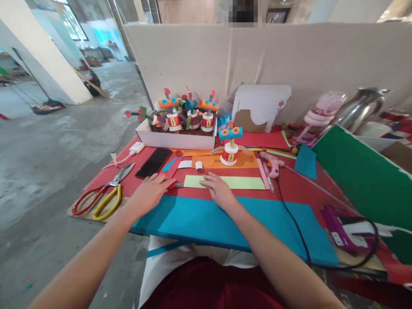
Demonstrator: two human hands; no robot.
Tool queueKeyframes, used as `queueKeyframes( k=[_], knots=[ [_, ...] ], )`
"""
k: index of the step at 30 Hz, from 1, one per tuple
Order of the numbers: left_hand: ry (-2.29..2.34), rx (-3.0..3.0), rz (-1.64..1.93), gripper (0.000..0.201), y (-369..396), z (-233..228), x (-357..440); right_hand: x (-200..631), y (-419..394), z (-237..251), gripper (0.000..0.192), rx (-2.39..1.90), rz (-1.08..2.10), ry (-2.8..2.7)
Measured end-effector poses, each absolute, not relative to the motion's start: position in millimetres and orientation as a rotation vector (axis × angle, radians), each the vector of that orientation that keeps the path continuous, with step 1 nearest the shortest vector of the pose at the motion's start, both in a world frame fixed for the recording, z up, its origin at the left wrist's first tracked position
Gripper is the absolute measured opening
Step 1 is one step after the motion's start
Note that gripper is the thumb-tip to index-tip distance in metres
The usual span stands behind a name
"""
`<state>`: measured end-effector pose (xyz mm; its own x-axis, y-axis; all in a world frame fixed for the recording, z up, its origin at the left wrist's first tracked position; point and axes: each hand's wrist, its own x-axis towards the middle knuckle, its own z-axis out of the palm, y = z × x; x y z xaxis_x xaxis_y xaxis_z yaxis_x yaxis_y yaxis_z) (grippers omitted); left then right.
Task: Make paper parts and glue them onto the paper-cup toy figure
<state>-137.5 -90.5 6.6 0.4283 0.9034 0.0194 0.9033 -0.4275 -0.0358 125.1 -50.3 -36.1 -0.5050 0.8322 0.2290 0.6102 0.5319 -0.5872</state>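
Note:
My right hand point(219, 189) lies with its fingers spread on a pale green paper strip point(246, 183), near the strip's middle. At the strip's left end, my left hand point(152, 192) has its fingers closed over a small red-handled cutting tool point(174, 185). A short grey blade points right; its exact kind is partly hidden. Just beyond the strip stands a paper-cup figure point(230, 153) with a blue tube head and folded-paper arms. A small white paper roll point(198, 165) lies near my right fingertips. Blue paper point(225, 221) covers the table's front.
Large scissors point(111, 189) and a black phone point(153, 162) lie left. A white box point(177, 140) holds several similar figures. To the right are a pink glue gun point(273, 164) with a black cord, a purple device point(346, 231) and a green board point(363, 184).

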Motion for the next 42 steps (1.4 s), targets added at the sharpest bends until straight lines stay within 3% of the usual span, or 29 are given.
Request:
queueKeyframes(
  k=[42],
  knots=[
    [-1.766, -2.671, -0.376, 0.042, -99.4, -8.7, -146.2, 121.8, -51.2, -34.5, 0.041, -1.206, 0.594, -2.305]
  ],
)
